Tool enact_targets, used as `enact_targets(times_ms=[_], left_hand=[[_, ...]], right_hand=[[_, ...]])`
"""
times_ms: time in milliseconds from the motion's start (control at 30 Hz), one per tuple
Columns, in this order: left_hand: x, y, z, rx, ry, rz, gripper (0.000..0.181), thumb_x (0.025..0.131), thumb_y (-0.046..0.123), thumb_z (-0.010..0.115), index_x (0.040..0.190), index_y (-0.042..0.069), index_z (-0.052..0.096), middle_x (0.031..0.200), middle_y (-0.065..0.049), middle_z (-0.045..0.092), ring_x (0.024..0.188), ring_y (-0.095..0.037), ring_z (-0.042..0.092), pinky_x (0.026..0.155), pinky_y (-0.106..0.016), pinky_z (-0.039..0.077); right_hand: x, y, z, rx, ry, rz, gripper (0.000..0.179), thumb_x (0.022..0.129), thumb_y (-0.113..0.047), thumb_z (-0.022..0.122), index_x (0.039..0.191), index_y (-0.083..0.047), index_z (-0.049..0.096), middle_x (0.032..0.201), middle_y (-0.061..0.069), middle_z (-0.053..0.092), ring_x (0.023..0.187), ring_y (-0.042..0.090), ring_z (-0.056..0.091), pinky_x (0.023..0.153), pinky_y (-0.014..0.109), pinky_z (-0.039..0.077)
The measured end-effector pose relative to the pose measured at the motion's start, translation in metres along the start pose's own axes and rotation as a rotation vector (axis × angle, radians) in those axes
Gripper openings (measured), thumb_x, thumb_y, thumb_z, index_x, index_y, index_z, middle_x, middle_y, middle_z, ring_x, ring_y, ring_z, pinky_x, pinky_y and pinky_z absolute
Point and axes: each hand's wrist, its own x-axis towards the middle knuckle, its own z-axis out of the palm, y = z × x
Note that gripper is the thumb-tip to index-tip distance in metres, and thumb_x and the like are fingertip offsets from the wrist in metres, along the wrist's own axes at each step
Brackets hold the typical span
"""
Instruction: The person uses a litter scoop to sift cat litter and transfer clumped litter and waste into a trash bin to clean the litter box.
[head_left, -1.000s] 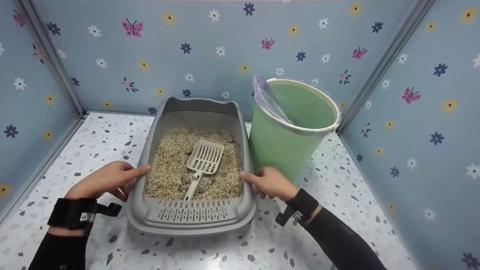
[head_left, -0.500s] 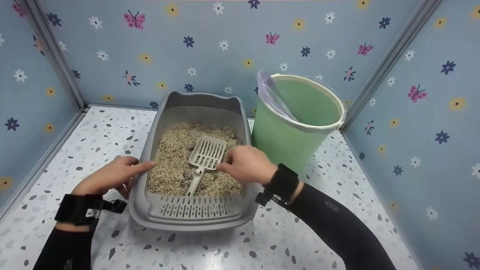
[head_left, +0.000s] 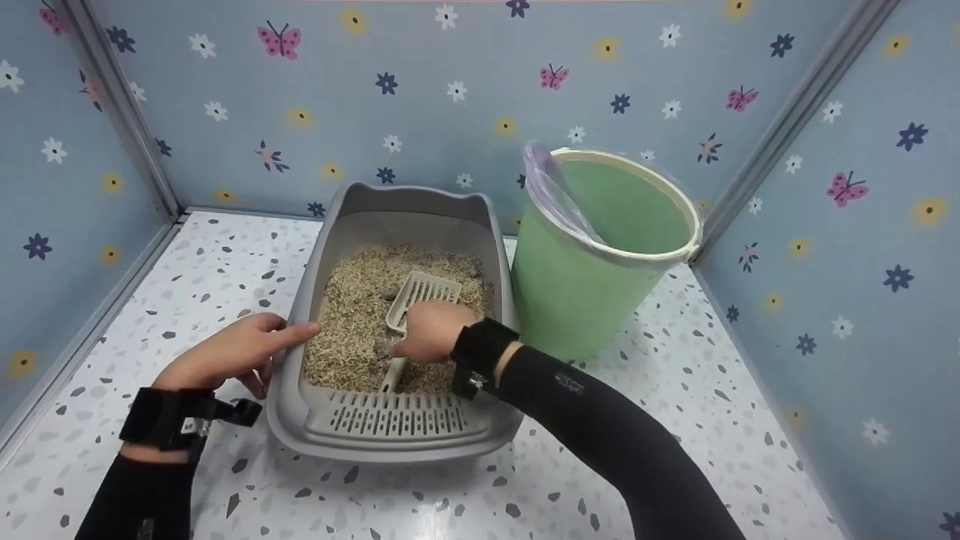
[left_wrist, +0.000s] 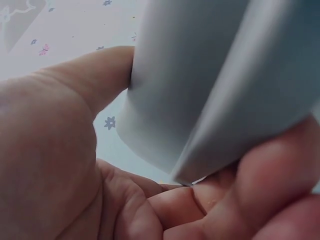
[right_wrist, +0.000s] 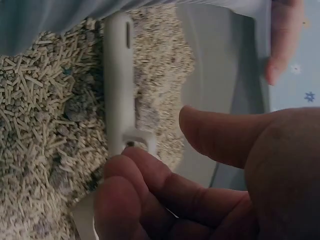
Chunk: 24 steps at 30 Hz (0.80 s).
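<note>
A grey litter box [head_left: 288,405] stands on the floor, holding pale pellet litter [head_left: 349,289] with some darker clumps. My left hand [head_left: 225,354] grips its left rim, thumb on the inner side and fingers curled beneath, as the left wrist view shows. On the litter lies a beige slotted litter scoop [head_left: 435,286], its handle pointing toward the front. Over the scoop's neck is my right hand [head_left: 436,330], which partly hides it. In the right wrist view, the fingertips are at the neck of the scoop handle [right_wrist: 119,80], while the thumb stands apart from it.
A green bin [head_left: 566,315] with a purple bag [head_left: 555,191] over its rim stands close to the box's right side. Patterned blue wall panels [head_left: 450,120] enclose the back and sides. The speckled floor [head_left: 600,457] extends around the box.
My right hand has left the box's right rim and moved left over the litter to the scoop's neck. The left hand keeps its grip on the left rim.
</note>
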Motion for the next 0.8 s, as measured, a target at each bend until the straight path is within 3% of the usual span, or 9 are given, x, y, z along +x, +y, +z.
enact_targets(times_ms=[267, 567, 700, 800], left_hand=[[0.002, 0.002, 0.002, -0.008, -0.006, -0.011, 0.070, 0.110, 0.064, 0.061, 0.125, -0.003, 0.053, 0.089, -0.016, 0.068, 0.062, -0.030, 0.073, 0.060, -0.056, 0.068], [0.002, 0.001, 0.002, -0.013, -0.002, -0.013, 0.070, 0.110, 0.064, 0.062, 0.125, -0.003, 0.053, 0.088, -0.015, 0.066, 0.065, -0.026, 0.070, 0.061, -0.055, 0.068], [0.001, 0.000, 0.001, -0.014, 0.003, -0.022, 0.072, 0.109, 0.065, 0.063, 0.126, -0.004, 0.053, 0.088, -0.015, 0.067, 0.065, -0.027, 0.070, 0.061, -0.055, 0.069], [0.000, -0.001, 0.000, -0.016, 0.003, -0.021, 0.073, 0.109, 0.065, 0.063, 0.128, -0.004, 0.052, 0.091, -0.016, 0.068, 0.066, -0.029, 0.072, 0.061, -0.056, 0.069]], right_hand=[[0.011, -0.008, 0.009, -0.066, 0.008, 0.031, 0.056, 0.104, -0.058, 0.073, 0.063, -0.022, 0.058, 0.063, -0.006, 0.064, 0.057, 0.014, 0.057, 0.057, 0.034, 0.049], [0.019, -0.006, 0.013, -0.087, 0.039, 0.042, 0.059, 0.104, -0.061, 0.072, 0.063, -0.022, 0.056, 0.073, -0.001, 0.061, 0.068, 0.018, 0.060, 0.061, 0.036, 0.053], [0.025, -0.005, 0.012, -0.090, 0.024, 0.066, 0.051, 0.104, -0.045, 0.072, 0.062, -0.022, 0.053, 0.073, -0.001, 0.059, 0.062, 0.017, 0.056, 0.055, 0.036, 0.049], [0.028, -0.003, 0.008, -0.081, 0.009, 0.068, 0.047, 0.102, -0.029, 0.069, 0.060, -0.023, 0.048, 0.064, -0.004, 0.049, 0.054, 0.015, 0.047, 0.049, 0.033, 0.040]])
